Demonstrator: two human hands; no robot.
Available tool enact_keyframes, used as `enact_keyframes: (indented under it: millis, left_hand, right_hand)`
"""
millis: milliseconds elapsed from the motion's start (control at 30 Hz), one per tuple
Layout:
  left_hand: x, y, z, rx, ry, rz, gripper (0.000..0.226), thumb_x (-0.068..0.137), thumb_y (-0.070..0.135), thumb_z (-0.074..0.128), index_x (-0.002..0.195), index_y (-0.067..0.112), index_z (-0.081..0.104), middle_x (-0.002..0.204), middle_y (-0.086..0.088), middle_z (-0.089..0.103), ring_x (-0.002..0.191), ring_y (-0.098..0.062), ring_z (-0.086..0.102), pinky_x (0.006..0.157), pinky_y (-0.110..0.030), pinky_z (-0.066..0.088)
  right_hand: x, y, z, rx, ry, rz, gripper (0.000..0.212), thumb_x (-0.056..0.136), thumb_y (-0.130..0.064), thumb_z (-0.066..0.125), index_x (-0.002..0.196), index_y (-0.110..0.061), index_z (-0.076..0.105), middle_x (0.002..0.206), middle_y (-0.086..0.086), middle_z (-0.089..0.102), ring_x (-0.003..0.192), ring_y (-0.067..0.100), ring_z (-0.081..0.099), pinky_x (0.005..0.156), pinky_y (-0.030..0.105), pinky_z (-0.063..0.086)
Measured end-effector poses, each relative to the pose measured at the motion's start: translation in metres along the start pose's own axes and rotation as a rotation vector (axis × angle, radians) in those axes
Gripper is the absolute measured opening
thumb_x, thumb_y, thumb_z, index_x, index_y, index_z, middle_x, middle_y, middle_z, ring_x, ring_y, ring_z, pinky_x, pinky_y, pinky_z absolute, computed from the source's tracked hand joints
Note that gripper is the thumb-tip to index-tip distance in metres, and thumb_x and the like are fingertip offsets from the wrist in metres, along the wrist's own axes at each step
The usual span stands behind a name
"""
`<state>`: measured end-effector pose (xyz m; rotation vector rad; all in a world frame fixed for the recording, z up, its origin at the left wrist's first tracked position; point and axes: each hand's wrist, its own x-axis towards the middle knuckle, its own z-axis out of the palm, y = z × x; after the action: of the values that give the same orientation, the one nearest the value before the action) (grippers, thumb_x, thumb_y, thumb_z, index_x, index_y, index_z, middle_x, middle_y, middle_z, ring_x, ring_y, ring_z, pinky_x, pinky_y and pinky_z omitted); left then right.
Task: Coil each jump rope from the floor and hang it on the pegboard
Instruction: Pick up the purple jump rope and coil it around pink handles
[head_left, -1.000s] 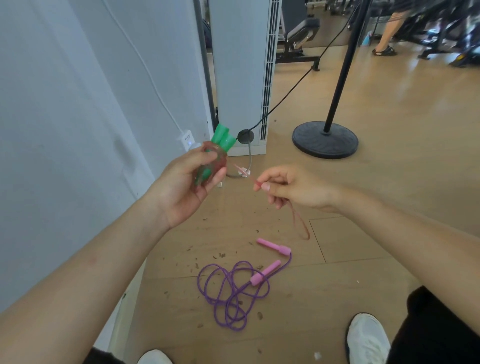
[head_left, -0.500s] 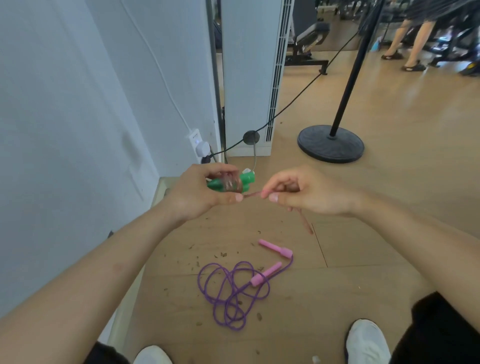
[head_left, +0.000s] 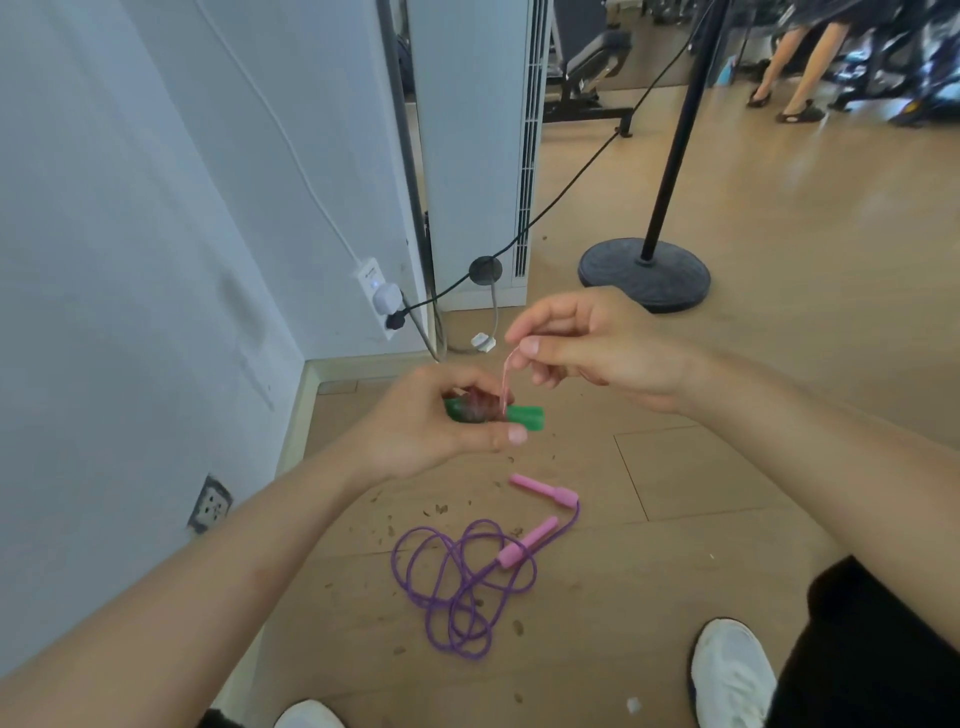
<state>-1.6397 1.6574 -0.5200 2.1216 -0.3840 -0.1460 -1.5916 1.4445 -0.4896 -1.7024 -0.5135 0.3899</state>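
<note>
The green-handled jump rope (head_left: 525, 417) was held above the floor (head_left: 675, 597), near the middle of the view. Its green handles and a wound bundle of pinkish cord (head_left: 475, 409) were grasped in the left hand (head_left: 426, 431), whose fingers were curled round them. The handle ends stuck out to the right of the fist. 1 strand (head_left: 504, 382) of that cord was drawn up from the bundle and pinched between thumb and forefinger of the right hand (head_left: 592, 348), just above and to the right of the left hand. How much cord remained loose could not be told.

The step in hand was judged to be the winding of the last cord round the handles. The coiling of this rope was therefore thought nearly done, with the hanging not yet begun. For the next move, the pinched strand would need to be carried round the bundle under light tension and its end tucked in. The left grip would need to be kept firm so that no turn slipped. The pegboard was not in view and would have to be found.

A 2nd rope, the purple jump rope (head_left: 457, 577) with 2 pink handles, lay nearer in loose tangled loops on the floor, uncoiled. A power strip (head_left: 376, 296) was fixed to the wall at the left, and a black stand base (head_left: 644, 280) stood at the far right.
</note>
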Motion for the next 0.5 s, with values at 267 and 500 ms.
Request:
enact_keyframes:
  millis: [267, 500]
  left_hand:
    - [0.005, 0.013, -0.002, -0.463, 0.234, -0.179, 0.012, 0.091, 0.016, 0.068, 0.090, 0.006, 0.076, 0.068, -0.010, 0.068, 0.062, -0.024, 0.066, 0.054, -0.023, 0.049]
    - [0.008, 0.008, -0.009, -0.714, 0.295, -0.283, 0.030, 0.086, 0.025, 0.073, 0.108, 0.005, 0.071, 0.088, 0.007, 0.073, 0.089, -0.031, 0.066, 0.081, -0.044, 0.044]
  right_hand:
    - [0.004, -0.007, -0.004, 0.360, 0.056, 0.107, 0.057, 0.087, -0.049, 0.059, 0.134, -0.016, 0.053, 0.112, 0.012, 0.072, 0.090, 0.023, 0.066, 0.080, 0.035, 0.052]
    - [0.004, 0.013, 0.008, 0.098, 0.254, 0.087, 0.036, 0.083, -0.037, 0.075, 0.114, -0.024, 0.063, 0.097, -0.001, 0.065, 0.087, 0.021, 0.067, 0.081, 0.040, 0.060]
